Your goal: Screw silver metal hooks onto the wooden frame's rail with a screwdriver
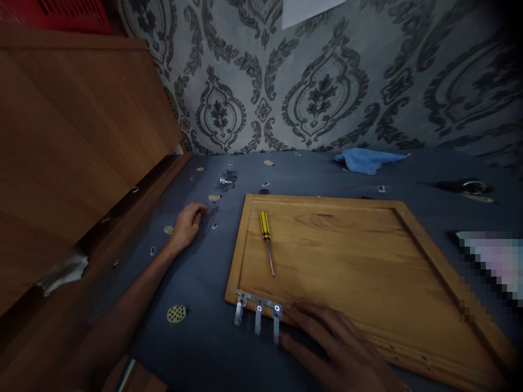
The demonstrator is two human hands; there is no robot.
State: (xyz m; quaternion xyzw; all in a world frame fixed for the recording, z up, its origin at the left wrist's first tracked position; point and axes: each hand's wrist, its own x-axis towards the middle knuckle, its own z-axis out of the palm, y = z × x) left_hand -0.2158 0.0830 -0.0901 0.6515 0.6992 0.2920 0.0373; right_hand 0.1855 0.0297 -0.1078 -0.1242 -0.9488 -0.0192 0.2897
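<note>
A wooden cabinet door [347, 256] lies flat on a dark blue cloth [204, 272]. A yellow-handled screwdriver [266, 237] rests on it near its left side. A metal hook bracket [258, 311] with three hooks is fixed at the door's near left corner. My right hand [330, 343] lies on the door's near edge, fingers spread, fingertips beside the bracket. My left hand [188, 224] reaches out over the cloth, fingers curled loosely, tips near small dark screws [215, 210]. Whether it grips one is not visible.
A wooden cabinet [73, 152] stands along the left. More small metal parts [226, 181] lie by the wall. A blue rag [368, 160] and dark scissors [466, 188] lie at the back right. A patterned wall rises behind.
</note>
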